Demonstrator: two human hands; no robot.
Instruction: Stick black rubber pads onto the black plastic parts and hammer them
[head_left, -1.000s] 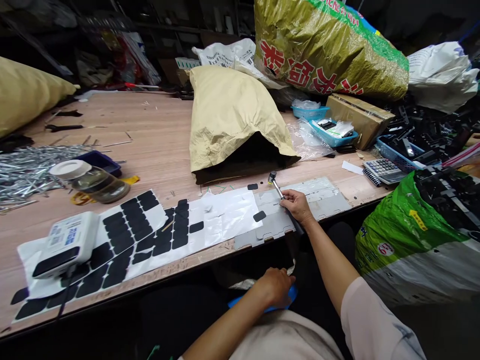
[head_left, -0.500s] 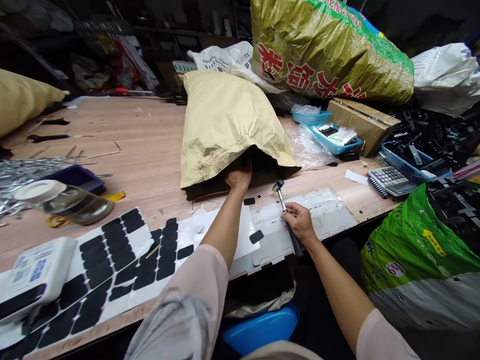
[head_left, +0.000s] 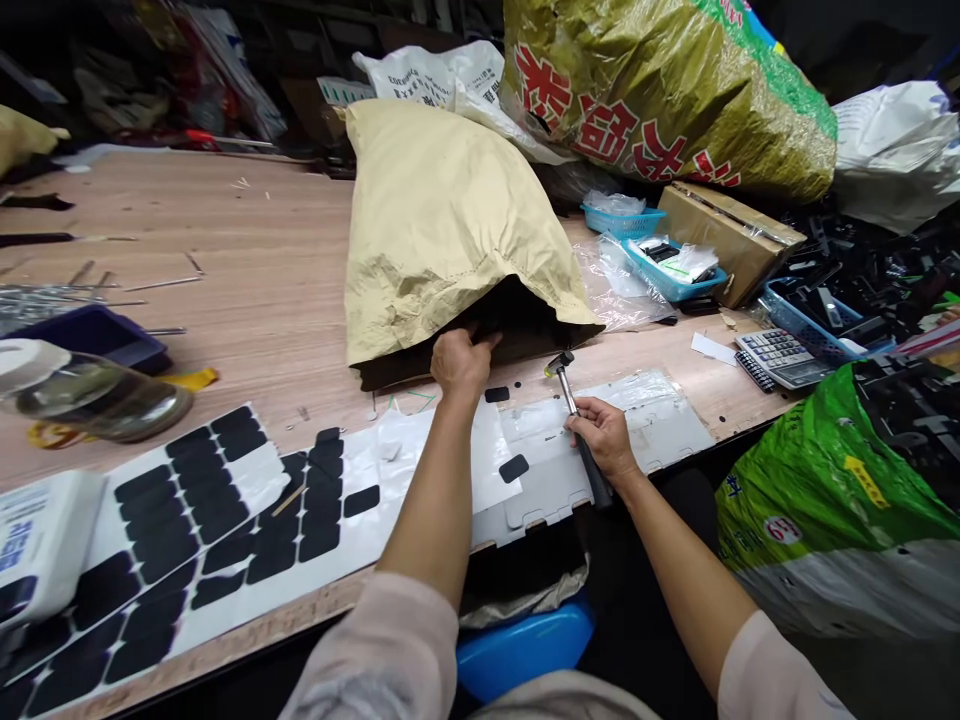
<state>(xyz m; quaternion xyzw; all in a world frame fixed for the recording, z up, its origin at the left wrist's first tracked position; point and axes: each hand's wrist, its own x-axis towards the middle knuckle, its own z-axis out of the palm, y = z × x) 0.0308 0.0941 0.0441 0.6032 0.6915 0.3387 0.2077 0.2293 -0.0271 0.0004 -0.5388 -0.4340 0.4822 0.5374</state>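
Observation:
A large tan paper sack [head_left: 457, 220] lies on the table with its dark mouth facing me. Just at that mouth is my left hand [head_left: 461, 362], its fingers curled together. Whatever it may hold is hidden against the dark opening. My right hand [head_left: 604, 438] grips a small hammer [head_left: 568, 392] by its shaft, metal head up and away from me, dark handle toward me. Under the hammer lies a grey-white board [head_left: 645, 420] at the table edge. Black rounded pads [head_left: 514, 468] lie between the hands, one on white paper.
Sheets of black pads [head_left: 321, 500] spread to the left, beside a white box [head_left: 52, 540] and a clear jar [head_left: 105, 395]. Blue baskets [head_left: 671, 275], a cardboard box [head_left: 731, 240] and a calculator [head_left: 780, 358] stand at right. A green sack [head_left: 832, 500] is at the near right.
My left hand has drawn back from inside the sack to its mouth. The right hand still holds the hammer, its handle now showing more. The view has shifted slightly.

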